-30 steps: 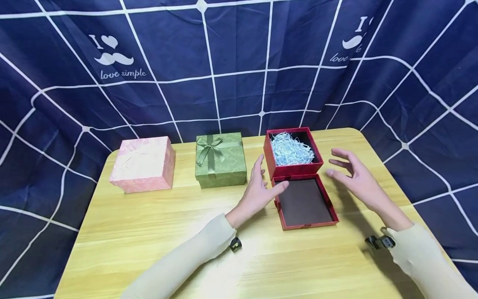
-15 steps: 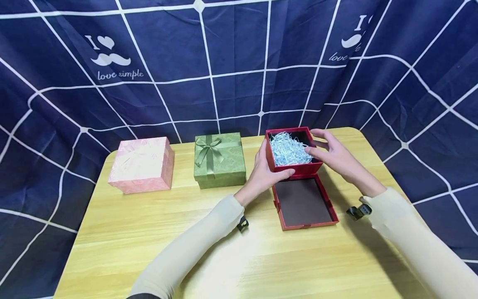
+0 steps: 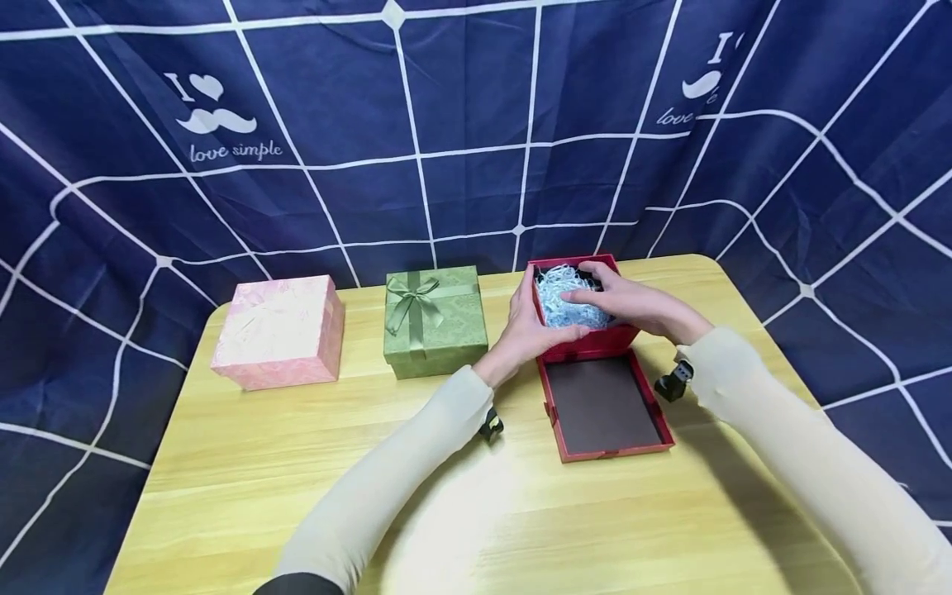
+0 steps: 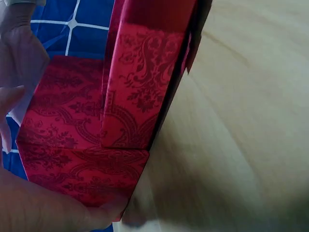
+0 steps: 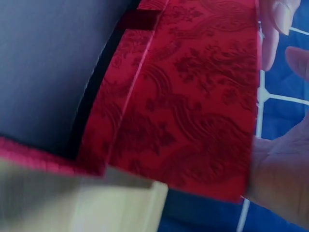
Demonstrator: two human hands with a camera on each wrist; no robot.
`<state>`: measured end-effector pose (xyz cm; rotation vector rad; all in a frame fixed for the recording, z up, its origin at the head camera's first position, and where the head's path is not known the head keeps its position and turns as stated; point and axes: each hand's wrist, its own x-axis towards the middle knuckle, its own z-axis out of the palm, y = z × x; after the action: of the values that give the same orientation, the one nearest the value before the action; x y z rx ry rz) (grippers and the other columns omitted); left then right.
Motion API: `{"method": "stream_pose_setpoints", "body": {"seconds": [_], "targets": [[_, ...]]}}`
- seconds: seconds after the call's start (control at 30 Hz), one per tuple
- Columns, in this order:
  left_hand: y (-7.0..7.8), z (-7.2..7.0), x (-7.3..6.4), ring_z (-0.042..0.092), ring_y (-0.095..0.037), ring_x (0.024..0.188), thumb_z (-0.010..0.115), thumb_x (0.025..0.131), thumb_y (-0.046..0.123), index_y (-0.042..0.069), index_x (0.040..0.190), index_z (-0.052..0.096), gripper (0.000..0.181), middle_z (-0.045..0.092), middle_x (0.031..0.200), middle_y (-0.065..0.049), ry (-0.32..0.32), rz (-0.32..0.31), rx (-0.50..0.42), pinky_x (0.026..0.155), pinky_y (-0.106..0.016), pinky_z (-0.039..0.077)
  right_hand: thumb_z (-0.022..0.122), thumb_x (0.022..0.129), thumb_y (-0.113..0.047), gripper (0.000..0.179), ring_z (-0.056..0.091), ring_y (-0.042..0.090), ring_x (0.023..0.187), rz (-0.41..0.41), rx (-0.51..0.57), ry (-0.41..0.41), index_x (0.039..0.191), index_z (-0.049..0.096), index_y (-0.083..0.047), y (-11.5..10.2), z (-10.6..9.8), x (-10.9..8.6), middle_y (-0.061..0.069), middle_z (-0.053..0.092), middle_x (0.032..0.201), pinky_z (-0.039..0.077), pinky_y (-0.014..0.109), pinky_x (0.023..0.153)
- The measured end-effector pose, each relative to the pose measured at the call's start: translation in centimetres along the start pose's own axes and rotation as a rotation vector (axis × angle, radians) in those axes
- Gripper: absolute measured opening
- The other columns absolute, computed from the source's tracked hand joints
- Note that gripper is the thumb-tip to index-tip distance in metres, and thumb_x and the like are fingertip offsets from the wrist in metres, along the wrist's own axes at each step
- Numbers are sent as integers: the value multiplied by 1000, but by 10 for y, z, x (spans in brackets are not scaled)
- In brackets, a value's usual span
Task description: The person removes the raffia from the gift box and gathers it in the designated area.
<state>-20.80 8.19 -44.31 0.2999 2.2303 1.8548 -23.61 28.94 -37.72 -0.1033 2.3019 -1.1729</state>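
At the back right of the table stands a red patterned box (image 3: 613, 342) without its lid, holding pale blue shredded paper (image 3: 554, 296). My left hand (image 3: 526, 330) grips its near left corner, fingers along the side and thumb across the front wall. In the left wrist view that thumb (image 4: 63, 208) lies on the red pattern. My right hand (image 3: 632, 302) reaches over the right wall into the box, thumb and fingers spread over the paper; some fingertips are hidden. The red lid (image 3: 602, 405) lies dark inside up, touching the box's front.
A green box (image 3: 439, 335) with a ribbon bow stands left of the red one. Farther left is a pink box (image 3: 278, 330). Behind the wooden table (image 3: 357, 479) hangs a dark blue curtain (image 3: 342, 99) with white lines.
My left hand has moved onto the red box's left corner. From beside the box, my right hand has come leftward over its wall and down to the shredded paper.
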Motion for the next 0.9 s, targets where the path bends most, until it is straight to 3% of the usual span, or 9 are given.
{"method": "stream_pose_setpoints", "body": {"seconds": [0.1,0.3,0.47,0.57,0.7,0.9], "targets": [[-1,0,5,26,-25,158,99,80,27,27,177,5,135,20,178,-9,-11,-15,-19,126,-47,32,65,108,-47,97,30,45,143,29,4,-37,174,4,-11,4,1,7,27,20,163,34,56,118],[-1,-3,11,28,-26,155,99,80,27,33,177,3,136,21,176,-12,-39,-52,-25,125,-49,34,67,108,-45,102,28,45,143,52,29,-82,174,-2,-7,5,1,22,28,21,162,28,58,122],[-1,-8,16,27,-26,155,98,81,28,32,177,2,136,18,176,-12,-60,-68,-32,124,-48,35,70,105,-47,108,30,44,144,65,36,-174,174,-5,-8,9,0,37,26,26,157,26,58,125],[0,-10,16,26,-28,155,98,80,27,32,177,3,136,15,176,-13,-65,-76,-38,124,-48,34,72,104,-48,107,35,41,140,42,48,-231,173,1,-9,12,0,45,24,32,153,35,49,121],[0,-9,17,29,-34,154,100,79,29,33,177,3,138,14,176,-17,-60,-92,-28,124,-48,35,74,104,-39,98,41,36,133,13,98,-283,171,9,-10,15,1,54,22,38,148,48,34,105],[-2,-3,17,35,-37,151,101,77,34,38,176,4,140,18,174,-17,-34,-108,-8,122,-48,38,69,104,-17,92,45,31,130,-25,181,-340,172,7,-11,21,3,61,21,39,149,54,29,98]]}}
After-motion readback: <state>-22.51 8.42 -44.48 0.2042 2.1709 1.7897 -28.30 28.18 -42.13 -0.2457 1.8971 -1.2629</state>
